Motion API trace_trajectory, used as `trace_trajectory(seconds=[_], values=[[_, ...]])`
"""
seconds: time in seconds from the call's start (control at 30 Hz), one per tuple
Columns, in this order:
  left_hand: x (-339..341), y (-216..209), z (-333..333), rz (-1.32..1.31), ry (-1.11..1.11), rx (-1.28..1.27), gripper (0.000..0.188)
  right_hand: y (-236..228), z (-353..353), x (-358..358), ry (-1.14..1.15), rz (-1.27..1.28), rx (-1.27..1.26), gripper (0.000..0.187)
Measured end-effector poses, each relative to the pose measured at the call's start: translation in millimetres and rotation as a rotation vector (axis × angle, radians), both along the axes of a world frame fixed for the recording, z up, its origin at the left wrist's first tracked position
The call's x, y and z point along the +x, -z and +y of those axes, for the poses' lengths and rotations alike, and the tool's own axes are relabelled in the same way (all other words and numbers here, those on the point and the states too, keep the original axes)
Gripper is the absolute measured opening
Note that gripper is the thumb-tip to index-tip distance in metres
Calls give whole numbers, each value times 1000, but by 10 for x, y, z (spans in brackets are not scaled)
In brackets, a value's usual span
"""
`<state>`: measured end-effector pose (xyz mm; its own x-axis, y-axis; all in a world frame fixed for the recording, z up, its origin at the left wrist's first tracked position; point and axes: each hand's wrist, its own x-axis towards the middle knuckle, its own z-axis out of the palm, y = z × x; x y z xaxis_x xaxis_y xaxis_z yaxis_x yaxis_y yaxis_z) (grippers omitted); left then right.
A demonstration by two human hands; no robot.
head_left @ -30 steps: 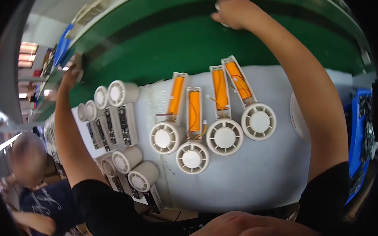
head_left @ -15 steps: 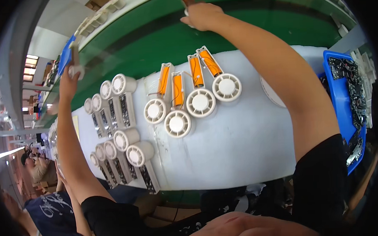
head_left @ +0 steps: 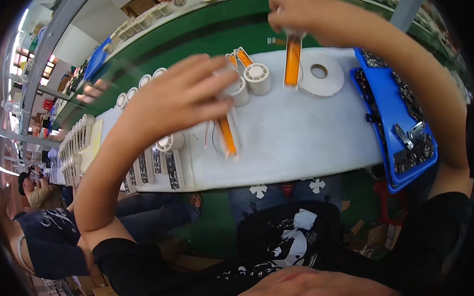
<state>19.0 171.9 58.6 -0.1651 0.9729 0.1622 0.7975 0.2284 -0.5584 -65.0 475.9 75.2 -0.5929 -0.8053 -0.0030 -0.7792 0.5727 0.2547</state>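
Observation:
My right hand (head_left: 308,18) is closed at the far side over the upper end of a white round-headed unit (head_left: 292,63), whose narrow handle with an orange strip hangs toward me. Its head is hidden by the hand. Blurred by motion, my left hand (head_left: 179,95) curls over the head of a second such unit (head_left: 227,137), its orange-filled handle pointing toward me and thin wires beside it. Between the hands, a white slotted round head (head_left: 258,79) stands on the table, its orange-filled handle behind it. Another head (head_left: 239,92) is partly covered by my left fingers.
A large white tape roll (head_left: 333,80) lies at the table's right. Past the edge stands a blue bin (head_left: 384,153) of small dark parts. Several finished-looking white units (head_left: 169,142) line the left side. Beyond runs a green belt (head_left: 179,39). A person (head_left: 50,241) sits at left.
Both hands have come back from the far side and the left edge onto the units. Two orange-filled units are now turned with their handles toward me. My view has shifted, showing the whole tape roll.

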Motion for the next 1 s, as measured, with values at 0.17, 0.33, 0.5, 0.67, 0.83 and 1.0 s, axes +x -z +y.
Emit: trace_trajectory(seconds=[0.17, 0.33, 0.5, 0.67, 0.83, 1.0], values=[[332, 324, 64, -218, 58, -171, 16, 568, -232, 669, -288, -77, -112, 32], [359, 588, -201, -235, -47, -324, 13, 913, -710, 835, -506, -211, -74, 32], [404, 887, -507, -424, -238, -214, 15, 1234, -1055, 665, -507, -290, -135, 38], [491, 1001, -609, -472, -292, -146, 18, 1321, -1193, 608, -511, -358, -108, 41], [418, 1073, -599, -483, -265, -67, 18, 1362, -1081, 639, -521, -359, -238, 45], [471, 1133, -635, -481, -231, 74, 25, 1188, -877, 466, -264, -200, -309, 52]])
